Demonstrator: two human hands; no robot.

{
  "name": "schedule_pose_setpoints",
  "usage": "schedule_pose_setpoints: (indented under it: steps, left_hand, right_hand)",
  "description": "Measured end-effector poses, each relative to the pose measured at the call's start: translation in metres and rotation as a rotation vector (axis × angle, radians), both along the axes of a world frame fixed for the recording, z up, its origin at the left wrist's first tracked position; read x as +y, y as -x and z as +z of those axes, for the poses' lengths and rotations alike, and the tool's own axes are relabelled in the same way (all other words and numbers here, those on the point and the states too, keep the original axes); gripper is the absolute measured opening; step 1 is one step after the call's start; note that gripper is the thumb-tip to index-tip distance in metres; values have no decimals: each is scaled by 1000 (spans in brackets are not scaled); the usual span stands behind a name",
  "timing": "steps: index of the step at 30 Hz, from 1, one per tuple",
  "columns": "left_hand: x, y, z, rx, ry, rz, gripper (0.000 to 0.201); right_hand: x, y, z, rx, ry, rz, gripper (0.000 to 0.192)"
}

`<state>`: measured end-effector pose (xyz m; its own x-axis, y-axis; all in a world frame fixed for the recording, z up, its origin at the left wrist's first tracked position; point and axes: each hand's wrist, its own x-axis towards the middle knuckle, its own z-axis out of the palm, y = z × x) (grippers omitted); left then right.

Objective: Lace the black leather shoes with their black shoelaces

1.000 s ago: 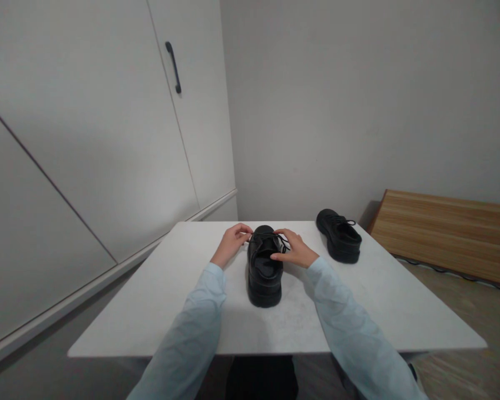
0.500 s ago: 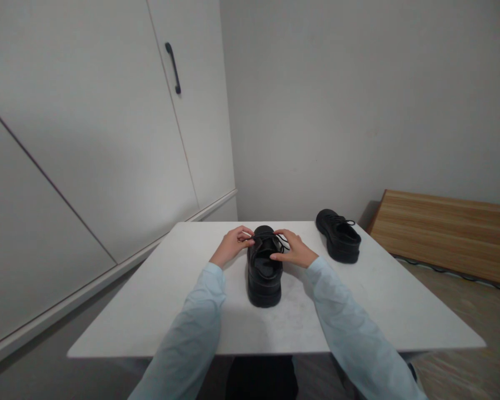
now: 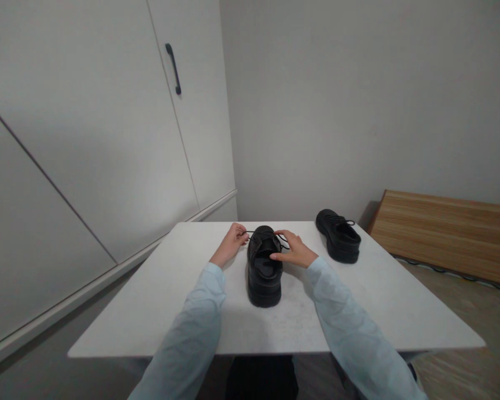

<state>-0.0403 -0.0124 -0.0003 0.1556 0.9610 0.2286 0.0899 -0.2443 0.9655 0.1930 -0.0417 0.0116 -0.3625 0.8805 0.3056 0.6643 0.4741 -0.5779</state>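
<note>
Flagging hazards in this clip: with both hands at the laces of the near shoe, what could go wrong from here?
1. The left hand pinches a lace drawn sideways; a hard tug might drag the near shoe across the table.
2. The right hand rests only lightly at the tongue, so the shoe may twist.

Two black shoes point(image 3: 265, 269), one white table point(image 3: 158, 300), two hands point(image 3: 230, 243)
</note>
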Motion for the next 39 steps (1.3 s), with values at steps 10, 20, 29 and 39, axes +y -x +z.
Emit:
schedule_pose_setpoints:
  steps: [10, 20, 29, 39]
  left_hand:
    - [-11, -2, 7, -210, 45, -57, 33]
    - [-15, -6, 12, -262, 75, -13, 37]
    - [-12, -6, 12, -125, -9, 38, 29]
    - [-14, -5, 14, -56, -1, 43, 27]
  right_hand:
    - [-2, 1, 3, 11, 26, -11, 71]
    - [-3, 1, 5, 6, 69, -18, 74]
    - [-7, 4, 10, 7, 93, -40, 72]
    - [7, -2, -2, 141, -18, 80, 34]
